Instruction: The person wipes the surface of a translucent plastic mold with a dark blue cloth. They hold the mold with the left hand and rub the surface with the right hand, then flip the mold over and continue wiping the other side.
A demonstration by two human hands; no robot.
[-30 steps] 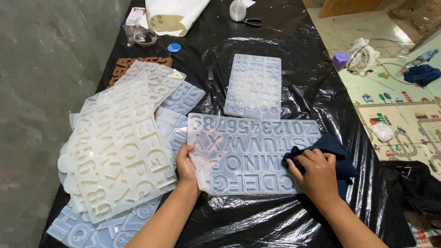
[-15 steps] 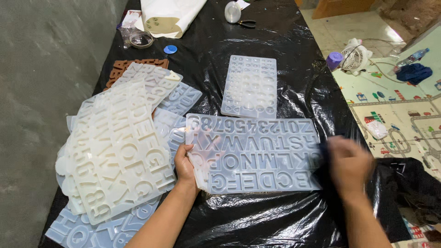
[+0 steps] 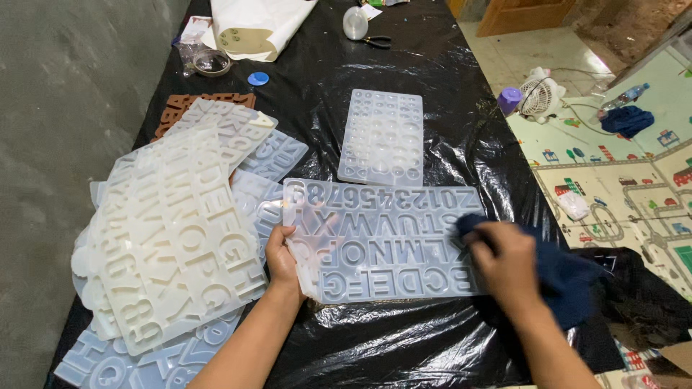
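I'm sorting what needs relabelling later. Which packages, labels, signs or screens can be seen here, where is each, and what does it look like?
No signs or screens show.
White bag or wrapper: far end of the black-covered table, folded, with a tan patch.
Small clear packet: far left corner beside the bag, crinkled, pale print too small to tell.
Plastic bottle: on the play mat at right, lying down, with a red band.

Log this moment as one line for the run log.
left hand: holds clear letter mould edge | right hand: presses dark blue cloth on mould | surface: black plastic sheet
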